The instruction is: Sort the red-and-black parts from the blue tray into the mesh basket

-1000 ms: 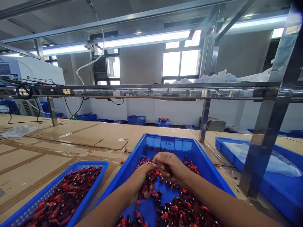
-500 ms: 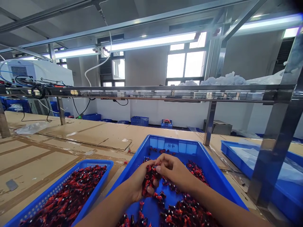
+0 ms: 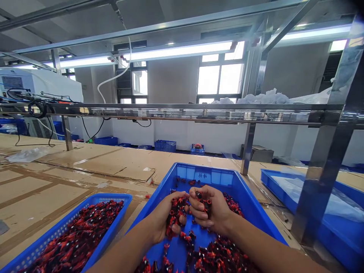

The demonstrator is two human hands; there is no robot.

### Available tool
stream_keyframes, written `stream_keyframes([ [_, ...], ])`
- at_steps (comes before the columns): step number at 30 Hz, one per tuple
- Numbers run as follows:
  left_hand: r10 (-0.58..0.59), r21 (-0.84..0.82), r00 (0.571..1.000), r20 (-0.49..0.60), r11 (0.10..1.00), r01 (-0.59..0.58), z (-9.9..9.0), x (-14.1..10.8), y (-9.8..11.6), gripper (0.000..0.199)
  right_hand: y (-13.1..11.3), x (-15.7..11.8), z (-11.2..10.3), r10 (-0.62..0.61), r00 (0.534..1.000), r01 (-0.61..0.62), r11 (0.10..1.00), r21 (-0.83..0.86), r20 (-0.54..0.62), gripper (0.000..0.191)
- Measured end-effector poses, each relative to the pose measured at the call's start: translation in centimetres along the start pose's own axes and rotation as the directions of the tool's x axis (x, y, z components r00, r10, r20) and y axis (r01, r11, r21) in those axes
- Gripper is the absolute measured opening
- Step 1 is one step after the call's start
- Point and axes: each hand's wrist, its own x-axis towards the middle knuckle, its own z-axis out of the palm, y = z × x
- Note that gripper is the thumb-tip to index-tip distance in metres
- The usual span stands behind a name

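My left grip [image 3: 166, 218] and right grip [image 3: 212, 210] sit just beside each other, both cupped and clamped on red-black parts [image 3: 175, 217] at lower centre, above the blue tray [image 3: 204, 175].

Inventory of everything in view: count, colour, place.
Tray: 1, blue, bench centre, holding loose parts
Mesh basket: 1, blue, bench left, heaped with matching parts
Small parts: many, red and black, in tray, basket and both grips
Lined tray: 1, blue with white sheet, bench right, behind steel upright
Steel frame: 1, silver, spanning the bench
Tube lights: 3, white, overhead
Machine: 1, white, far left
Crates: several, blue, along far wall
Left grip: 1, bare hand, in tray, cupping parts
Right grip: 1, bare hand, in tray, cupping parts
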Motion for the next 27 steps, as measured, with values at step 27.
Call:
stream_keyframes([
  [27, 0.028, 0.067, 0.997, -0.069, 0.998, -0.023, 0.5, -0.2, -0.2, 0.041, 0.3, 0.0, 0.5, -0.105, 0.991, 0.063, 0.918, -0.392, -0.085, 0.029],
])
